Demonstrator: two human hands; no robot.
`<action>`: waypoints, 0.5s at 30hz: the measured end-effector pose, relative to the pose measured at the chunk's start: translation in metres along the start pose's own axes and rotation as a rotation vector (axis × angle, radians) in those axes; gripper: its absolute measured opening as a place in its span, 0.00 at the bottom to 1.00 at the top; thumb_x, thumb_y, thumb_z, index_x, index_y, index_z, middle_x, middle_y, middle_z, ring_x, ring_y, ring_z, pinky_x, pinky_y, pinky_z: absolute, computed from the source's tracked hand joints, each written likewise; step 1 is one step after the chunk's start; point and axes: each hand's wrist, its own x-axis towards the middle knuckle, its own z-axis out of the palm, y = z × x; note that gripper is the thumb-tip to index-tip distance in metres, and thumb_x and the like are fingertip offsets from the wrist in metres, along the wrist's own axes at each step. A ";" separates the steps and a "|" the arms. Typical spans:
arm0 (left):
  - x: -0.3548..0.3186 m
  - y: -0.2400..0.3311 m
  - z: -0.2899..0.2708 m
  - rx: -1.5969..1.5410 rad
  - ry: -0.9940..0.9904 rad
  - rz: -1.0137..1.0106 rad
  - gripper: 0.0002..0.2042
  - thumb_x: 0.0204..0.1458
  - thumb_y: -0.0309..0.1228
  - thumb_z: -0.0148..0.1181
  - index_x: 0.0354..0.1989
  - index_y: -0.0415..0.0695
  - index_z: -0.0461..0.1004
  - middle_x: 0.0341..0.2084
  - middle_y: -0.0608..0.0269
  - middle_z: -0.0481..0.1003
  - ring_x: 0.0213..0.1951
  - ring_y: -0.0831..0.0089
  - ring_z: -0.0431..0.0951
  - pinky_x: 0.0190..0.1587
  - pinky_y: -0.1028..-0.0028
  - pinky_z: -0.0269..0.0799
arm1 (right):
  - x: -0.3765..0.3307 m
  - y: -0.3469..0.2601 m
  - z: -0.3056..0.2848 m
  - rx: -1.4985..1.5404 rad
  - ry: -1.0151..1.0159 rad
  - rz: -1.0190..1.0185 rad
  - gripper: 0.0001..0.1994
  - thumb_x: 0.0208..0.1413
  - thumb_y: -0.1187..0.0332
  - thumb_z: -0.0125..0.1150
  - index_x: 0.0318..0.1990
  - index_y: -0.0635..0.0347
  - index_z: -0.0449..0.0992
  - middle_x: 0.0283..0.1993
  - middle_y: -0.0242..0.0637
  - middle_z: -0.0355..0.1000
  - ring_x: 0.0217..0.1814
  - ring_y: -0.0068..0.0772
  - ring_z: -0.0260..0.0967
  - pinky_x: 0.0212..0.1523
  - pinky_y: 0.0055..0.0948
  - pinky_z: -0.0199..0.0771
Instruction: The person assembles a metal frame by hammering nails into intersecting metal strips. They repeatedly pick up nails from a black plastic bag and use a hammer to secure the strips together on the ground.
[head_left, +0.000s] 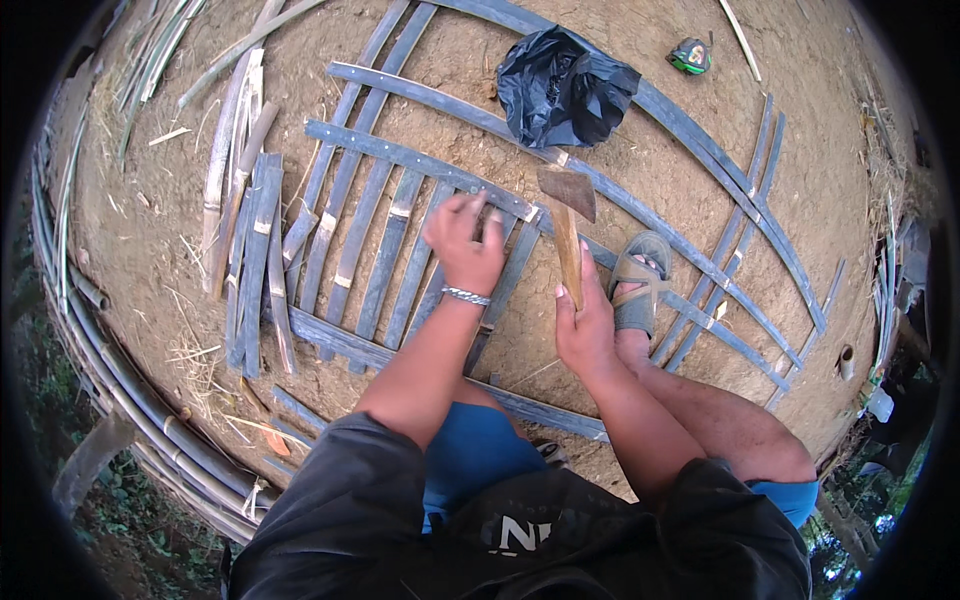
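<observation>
My right hand (585,330) is wrapped round the wooden handle of a hatchet (566,195), whose dark, rusty wedge-shaped head points away from me. My left hand (468,245), wearing a chain bracelet, is over the long bamboo crosspiece (400,153). Its fingers are curled in and slightly blurred, and any small thing between them is too small to make out. Beneath that hand, several grey bamboo slats (390,250) lie side by side, their far ends meeting the crosspiece. A second crosspiece (345,340) runs under their near ends.
A black plastic bag (565,88) lies on the long strips beyond my hands. Farther right is a green and black tape measure (690,56). Loose slats (258,260) are piled at the left, near bamboo poles (170,430). My sandalled foot (640,280) stands among the strips.
</observation>
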 end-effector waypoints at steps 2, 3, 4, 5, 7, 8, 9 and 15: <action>0.030 -0.014 -0.002 0.099 0.134 0.066 0.16 0.57 0.32 0.64 0.53 0.43 0.81 0.49 0.51 0.76 0.56 0.52 0.73 0.63 0.51 0.61 | 0.002 -0.003 -0.002 0.047 -0.013 0.057 0.32 0.68 0.71 0.54 0.78 0.61 0.53 0.68 0.64 0.66 0.67 0.67 0.68 0.65 0.47 0.70; 0.057 -0.013 -0.001 0.097 0.193 0.075 0.17 0.59 0.32 0.62 0.56 0.43 0.79 0.50 0.50 0.76 0.58 0.51 0.72 0.65 0.49 0.59 | 0.002 -0.003 -0.003 0.066 -0.021 0.086 0.32 0.68 0.71 0.54 0.78 0.61 0.53 0.69 0.64 0.66 0.68 0.67 0.68 0.66 0.47 0.69; 0.085 -0.013 0.002 0.197 0.130 0.099 0.20 0.62 0.35 0.60 0.60 0.42 0.76 0.56 0.49 0.74 0.63 0.50 0.69 0.68 0.47 0.56 | 0.001 0.000 -0.002 0.060 -0.009 0.071 0.32 0.68 0.71 0.54 0.78 0.60 0.53 0.69 0.64 0.66 0.68 0.67 0.67 0.67 0.47 0.69; 0.108 -0.014 0.006 0.304 0.070 0.120 0.23 0.64 0.38 0.58 0.65 0.42 0.72 0.62 0.47 0.72 0.68 0.49 0.66 0.71 0.45 0.53 | -0.001 0.004 0.000 0.056 -0.002 0.053 0.32 0.69 0.71 0.54 0.78 0.60 0.53 0.69 0.64 0.66 0.69 0.67 0.67 0.67 0.46 0.69; 0.136 -0.028 0.023 0.448 -0.017 0.077 0.27 0.66 0.43 0.54 0.69 0.43 0.67 0.69 0.47 0.65 0.74 0.49 0.57 0.75 0.44 0.47 | 0.002 0.002 0.002 0.048 -0.025 0.041 0.32 0.69 0.71 0.54 0.78 0.60 0.53 0.69 0.64 0.66 0.69 0.67 0.67 0.67 0.46 0.68; 0.140 -0.028 0.029 0.510 -0.073 0.053 0.29 0.67 0.46 0.51 0.72 0.43 0.65 0.73 0.48 0.62 0.77 0.50 0.53 0.76 0.44 0.44 | 0.000 -0.001 -0.001 0.034 -0.048 0.067 0.32 0.69 0.70 0.54 0.78 0.60 0.53 0.69 0.64 0.66 0.69 0.67 0.67 0.67 0.46 0.68; 0.140 -0.028 0.032 0.555 -0.102 0.054 0.30 0.67 0.48 0.49 0.73 0.44 0.63 0.75 0.48 0.59 0.78 0.51 0.51 0.77 0.43 0.42 | -0.002 -0.002 -0.002 0.020 -0.071 0.092 0.32 0.69 0.70 0.53 0.78 0.60 0.53 0.69 0.63 0.66 0.69 0.67 0.67 0.68 0.46 0.68; 0.133 -0.026 0.034 0.610 -0.195 0.043 0.32 0.69 0.52 0.43 0.75 0.47 0.59 0.78 0.51 0.53 0.80 0.53 0.45 0.78 0.42 0.38 | -0.009 0.008 -0.006 -0.115 -0.223 0.123 0.32 0.68 0.71 0.54 0.78 0.60 0.54 0.63 0.64 0.69 0.63 0.69 0.70 0.62 0.50 0.71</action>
